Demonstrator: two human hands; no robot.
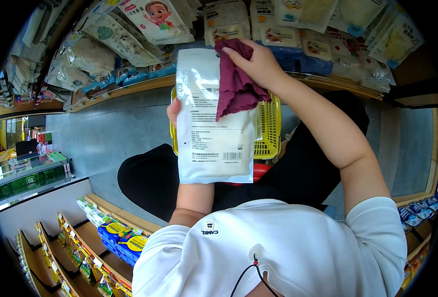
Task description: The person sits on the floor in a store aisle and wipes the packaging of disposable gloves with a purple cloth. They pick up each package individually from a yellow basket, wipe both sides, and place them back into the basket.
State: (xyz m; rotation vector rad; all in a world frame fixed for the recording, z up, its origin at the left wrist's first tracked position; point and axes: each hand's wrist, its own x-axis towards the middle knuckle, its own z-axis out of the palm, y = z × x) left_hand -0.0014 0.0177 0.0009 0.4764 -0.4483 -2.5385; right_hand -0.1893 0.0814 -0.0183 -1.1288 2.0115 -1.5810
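My left hand (173, 111) grips a white plastic packet (215, 144) by its left edge, most of the hand hidden behind it. The packet's printed side, with text and a barcode, faces me. In my right hand (261, 61) is a crumpled maroon cloth (237, 81), pinched under the thumb. It lies over the packet's upper right part. Beneath the packet, and partly covered by it, a yellow plastic basket (269, 130) stands between my legs.
Ahead, a wooden shelf edge (137, 87) carries several plastic-wrapped packs (91, 55) and hanging packets (155, 20). Behind me at left are tiered shelves (81, 241) with blue boxes (120, 239). A red object (261, 172) shows below the basket. Grey floor (104, 126) lies around.
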